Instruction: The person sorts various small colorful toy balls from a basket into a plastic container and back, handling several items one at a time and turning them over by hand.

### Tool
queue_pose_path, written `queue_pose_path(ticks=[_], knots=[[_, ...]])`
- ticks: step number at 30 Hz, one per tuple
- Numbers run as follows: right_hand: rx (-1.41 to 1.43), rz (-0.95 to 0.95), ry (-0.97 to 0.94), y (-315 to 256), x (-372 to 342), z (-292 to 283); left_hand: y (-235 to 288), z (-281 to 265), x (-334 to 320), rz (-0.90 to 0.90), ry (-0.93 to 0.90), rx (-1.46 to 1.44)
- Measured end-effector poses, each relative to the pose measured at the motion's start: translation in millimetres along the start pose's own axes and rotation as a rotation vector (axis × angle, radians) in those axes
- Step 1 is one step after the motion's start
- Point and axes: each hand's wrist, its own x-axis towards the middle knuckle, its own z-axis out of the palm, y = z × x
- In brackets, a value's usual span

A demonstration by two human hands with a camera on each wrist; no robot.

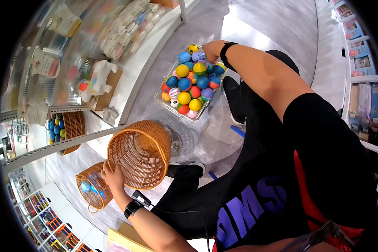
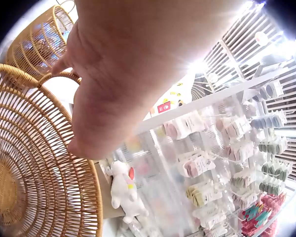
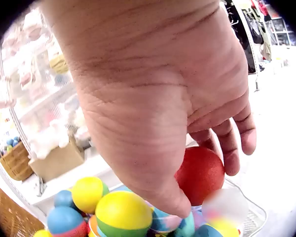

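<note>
My left hand (image 1: pixel 113 178) grips the rim of a large brown wicker basket (image 1: pixel 160 145), which is tipped on its side with its mouth toward me. In the left wrist view, my fingers curl at a handle loop on the basket's edge, partly hidden behind the hand. My right hand (image 1: pixel 213 51) reaches to the far end of a clear bin (image 1: pixel 158 96) heaped with colourful balls (image 1: pixel 183 98). In the right wrist view, its thumb and fingers close around a red ball (image 3: pixel 202 175), just above the other balls.
A smaller wicker basket (image 1: pixel 97 201) with blue balls stands beside the large one. Another wicker basket (image 1: pixel 74 126) of balls sits under the shelf (image 1: pixel 145 63) on the left. A white plush toy (image 1: pixel 103 77) rests on that shelf. My shoes (image 1: pixel 233 98) are near the bin.
</note>
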Motion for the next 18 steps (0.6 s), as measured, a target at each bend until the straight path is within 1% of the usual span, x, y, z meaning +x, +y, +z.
queue_pose_path(ticks=[1,3,6,8,10,11,13,14,15,17,18], knots=[[-0.005,-0.007,-0.003,0.5,2.5,-0.1,-4.8,2.5,2.5,-0.009,-0.002,-0.001],[-0.043,-0.015,-0.146,2.1,5.8,0.7,-12.2,6.8,5.3,0.073,0.051,0.012],[-0.032,-0.004,-0.144,5.3,10.7,4.7,-1.9,-0.5,-1.1,0.060,0.029,-0.002],[-0.021,-0.008,-0.144,6.2,8.5,2.7,-7.5,2.3,1.9,0.056,0.023,-0.019],[-0.035,0.018,-0.171,6.1,7.5,4.2,-14.0,4.5,8.6,0.148,-0.142,-0.177],[-0.040,0.031,-0.186,6.7,7.5,6.0,-14.3,5.0,8.1,0.144,-0.141,-0.178],[-0.043,0.015,-0.193,9.0,12.4,10.9,-11.5,7.2,6.9,0.163,-0.284,-0.161],[-0.032,0.000,-0.187,10.8,14.5,12.5,-21.0,19.5,15.8,0.189,-0.289,-0.221],[-0.021,-0.014,-0.180,12.6,16.8,13.7,-34.2,27.4,22.1,0.188,-0.289,-0.222],[-0.018,-0.010,-0.170,11.9,15.0,11.5,-24.5,21.6,16.3,0.178,-0.376,-0.267],[-0.015,-0.006,-0.160,11.6,14.1,9.9,-19.2,18.8,13.1,0.177,-0.375,-0.268]])
